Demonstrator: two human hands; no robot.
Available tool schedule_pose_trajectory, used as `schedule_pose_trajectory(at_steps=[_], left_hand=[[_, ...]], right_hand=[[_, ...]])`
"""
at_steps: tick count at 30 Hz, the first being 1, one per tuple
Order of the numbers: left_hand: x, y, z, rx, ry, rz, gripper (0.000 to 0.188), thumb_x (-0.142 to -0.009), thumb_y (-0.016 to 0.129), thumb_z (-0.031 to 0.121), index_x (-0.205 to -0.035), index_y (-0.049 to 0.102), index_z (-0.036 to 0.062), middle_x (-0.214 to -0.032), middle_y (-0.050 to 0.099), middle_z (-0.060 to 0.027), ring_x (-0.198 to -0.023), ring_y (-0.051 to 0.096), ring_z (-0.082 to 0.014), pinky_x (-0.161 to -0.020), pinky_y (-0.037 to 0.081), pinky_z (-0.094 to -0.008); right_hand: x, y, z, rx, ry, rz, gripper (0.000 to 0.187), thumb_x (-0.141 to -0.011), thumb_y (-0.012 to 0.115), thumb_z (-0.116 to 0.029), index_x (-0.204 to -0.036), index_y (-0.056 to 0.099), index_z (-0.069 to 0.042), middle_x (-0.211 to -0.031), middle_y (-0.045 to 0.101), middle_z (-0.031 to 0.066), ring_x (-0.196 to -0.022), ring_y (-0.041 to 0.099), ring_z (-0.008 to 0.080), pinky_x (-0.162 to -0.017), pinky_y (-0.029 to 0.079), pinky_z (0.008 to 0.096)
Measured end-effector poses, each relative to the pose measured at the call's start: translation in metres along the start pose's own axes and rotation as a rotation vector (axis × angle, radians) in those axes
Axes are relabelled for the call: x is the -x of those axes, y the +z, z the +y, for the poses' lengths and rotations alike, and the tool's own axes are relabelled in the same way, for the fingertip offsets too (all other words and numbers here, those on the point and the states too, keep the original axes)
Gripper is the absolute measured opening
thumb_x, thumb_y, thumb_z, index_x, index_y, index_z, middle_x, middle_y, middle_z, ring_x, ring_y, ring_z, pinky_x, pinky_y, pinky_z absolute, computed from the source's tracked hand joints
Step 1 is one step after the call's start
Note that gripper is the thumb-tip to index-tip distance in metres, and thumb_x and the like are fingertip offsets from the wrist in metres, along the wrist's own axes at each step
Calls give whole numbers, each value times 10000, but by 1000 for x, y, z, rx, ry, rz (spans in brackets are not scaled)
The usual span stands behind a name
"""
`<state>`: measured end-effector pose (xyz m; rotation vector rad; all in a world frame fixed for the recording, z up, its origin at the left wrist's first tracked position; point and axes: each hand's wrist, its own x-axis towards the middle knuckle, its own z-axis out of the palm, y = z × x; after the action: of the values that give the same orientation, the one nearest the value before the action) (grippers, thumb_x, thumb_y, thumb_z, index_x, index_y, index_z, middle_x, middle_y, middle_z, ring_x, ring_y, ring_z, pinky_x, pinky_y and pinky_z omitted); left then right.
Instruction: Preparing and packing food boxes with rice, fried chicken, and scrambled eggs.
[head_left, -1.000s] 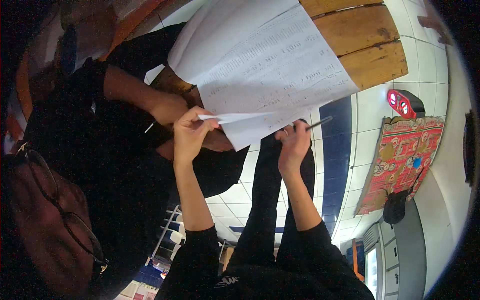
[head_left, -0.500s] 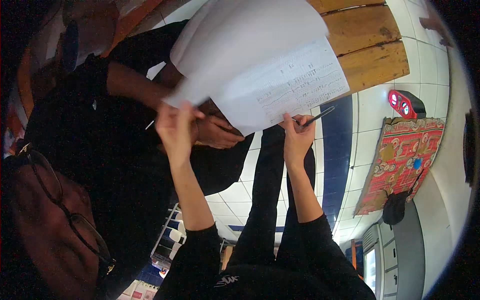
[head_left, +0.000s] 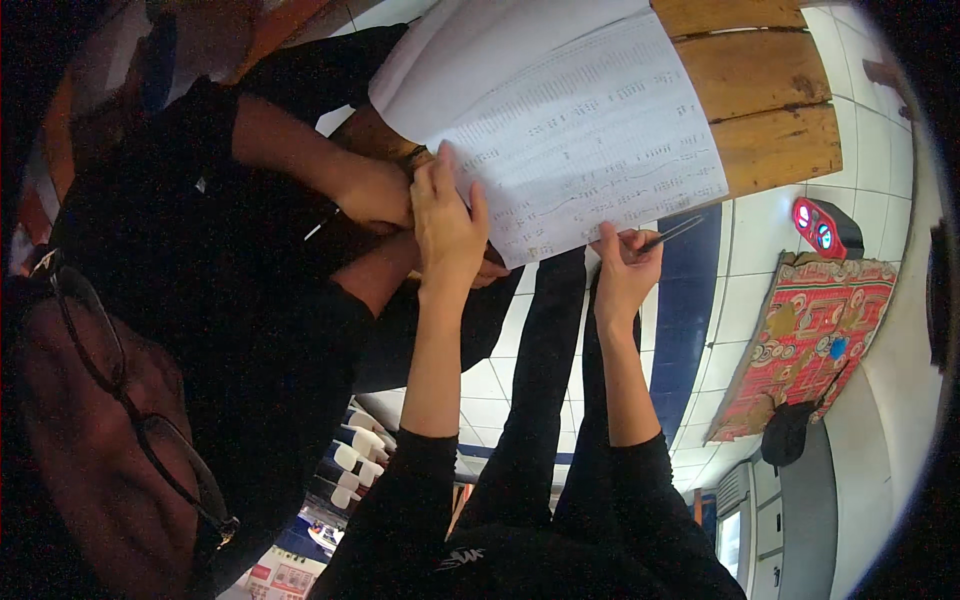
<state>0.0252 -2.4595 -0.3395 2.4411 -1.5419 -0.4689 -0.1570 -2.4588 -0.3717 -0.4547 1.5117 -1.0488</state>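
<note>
Left hand (head_left: 447, 225) open, fingers extended along left edge of printed sheets (head_left: 600, 130); right hand (head_left: 628, 275) fingers grip dark pen (head_left: 678, 235), thumb at sheets' near edge. Sheets spread beyond both hands' fingers, over plank worktop (head_left: 780, 145). Co-worker's hand (head_left: 380, 195) just left of left fingers.

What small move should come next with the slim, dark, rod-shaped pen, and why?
Probably swing the pen over the white printed paper sheet: the bare right hand holds it pointing past the sheet's lower edge, while the bare left hand is at the left edge.
</note>
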Motion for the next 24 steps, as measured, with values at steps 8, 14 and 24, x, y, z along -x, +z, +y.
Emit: schedule_pose_trajectory(at_steps=[8,14,24], left_hand=[[9,9,7,43,-45,-51,552,-808,571,105,-1305,355,-5,-1185,374,-235,-1088,430,-380,-944,365,-414],[17,10,7,-7,5,-38,545,-790,581,82,-1295,385,17,-1219,378,-183,-1033,445,-325,-898,391,-403],[17,13,5,18,-33,-50,528,-785,568,69,-1285,402,27,-1225,376,-196,-1072,444,-334,-914,391,-398]], right_hand=[[-2,-6,3,58,-23,-23,312,-814,625,-11,-797,326,-97,-767,488,36,-699,534,105,-652,532,270],[-2,-6,4,4,-32,-59,319,-816,613,10,-804,309,-84,-803,436,38,-718,525,101,-665,527,255],[-2,-6,7,59,-50,-55,318,-821,607,9,-812,306,-91,-811,444,39,-719,531,101,-655,532,263]])
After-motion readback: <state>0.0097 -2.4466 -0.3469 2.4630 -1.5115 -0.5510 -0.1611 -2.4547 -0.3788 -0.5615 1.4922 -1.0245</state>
